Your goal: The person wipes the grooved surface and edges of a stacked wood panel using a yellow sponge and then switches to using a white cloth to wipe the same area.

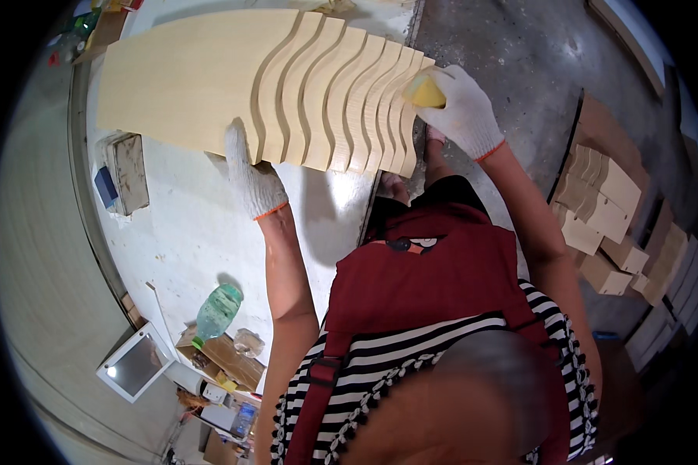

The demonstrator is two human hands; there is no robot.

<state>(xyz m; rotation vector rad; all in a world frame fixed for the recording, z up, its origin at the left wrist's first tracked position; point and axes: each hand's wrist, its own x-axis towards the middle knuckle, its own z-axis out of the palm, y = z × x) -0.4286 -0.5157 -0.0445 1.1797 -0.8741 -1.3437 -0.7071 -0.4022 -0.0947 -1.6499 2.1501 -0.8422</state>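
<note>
A pale wooden panel (186,81) lies across the far part of the white table, its right end reaching past the table edge. Wavy grooves run across its right half, with a stepped outline at the end. My left hand (253,177), in a white knitted glove, grips the panel's near edge, the thumb on top and the other fingers hidden underneath. At the right end, my gloved right hand (467,112) is closed around a yellow sponge-like block (426,91), held against the grooved surface.
On the white table (202,217) are a worn rectangular block (129,172) beside a blue piece and a green plastic bottle (219,310). A cardboard box (236,360) and a white-framed screen (136,363) are near the lower left. More grooved wooden pieces (597,194) are stacked at right.
</note>
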